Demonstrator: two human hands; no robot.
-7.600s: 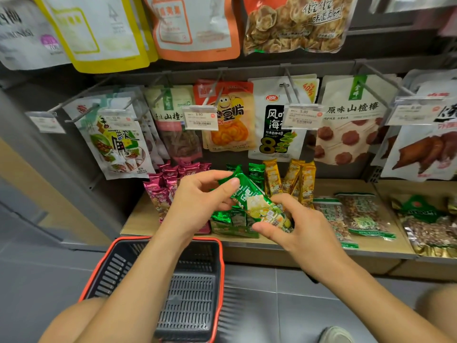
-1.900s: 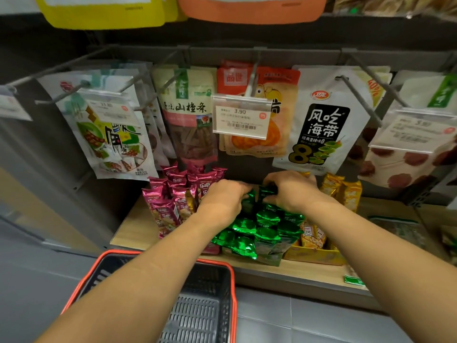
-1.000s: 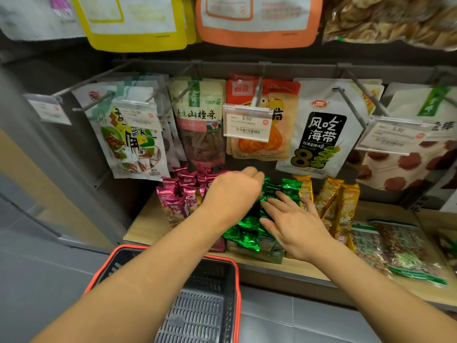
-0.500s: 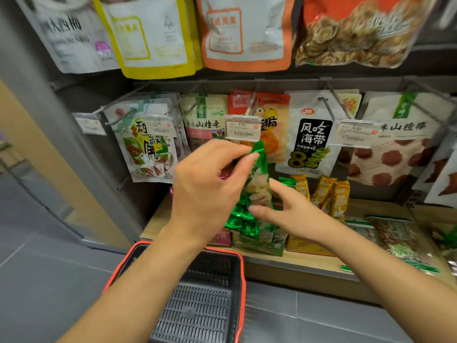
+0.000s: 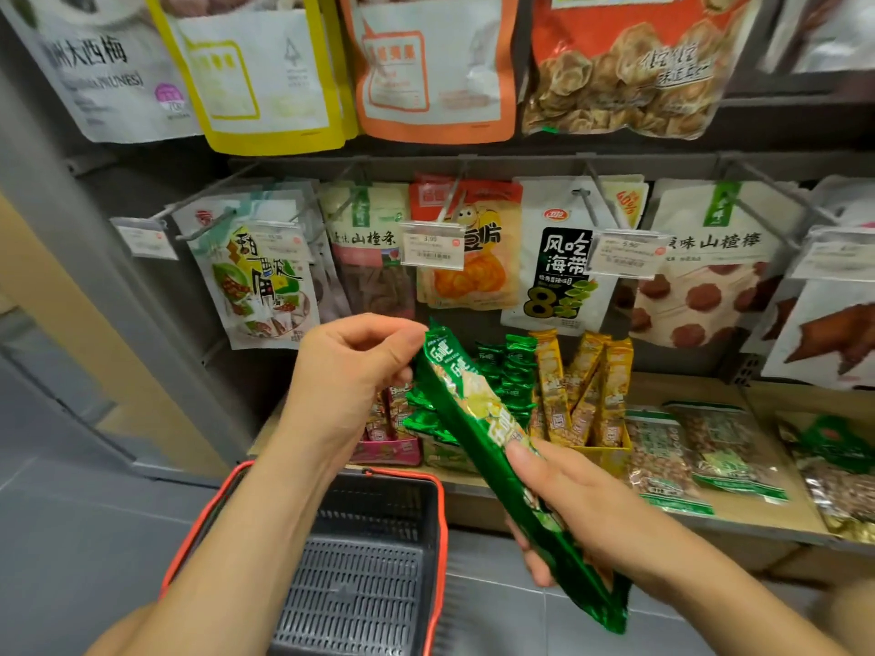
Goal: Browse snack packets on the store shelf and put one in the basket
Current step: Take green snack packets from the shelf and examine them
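The fingers [image 5: 397, 344] of your left hand [image 5: 345, 376] are pinching the top end of the green snack packet [image 5: 476, 411]. The fingers [image 5: 526, 462] of your right hand [image 5: 584, 511] are curling round its lower half, with the thumb pressing on the front. You are holding the packet tilted, above and just right of the basket [image 5: 438, 537], not inside it. The basket is sitting below your left forearm. Beyond the basket, the shelf [image 5: 757, 519] is carrying upright pink packets [image 5: 389, 442], green packets [image 5: 507, 371] and yellow packets [image 5: 587, 385]. Higher above the basket, hanging pouches [image 5: 558, 277] are showing price tags [image 5: 431, 246].
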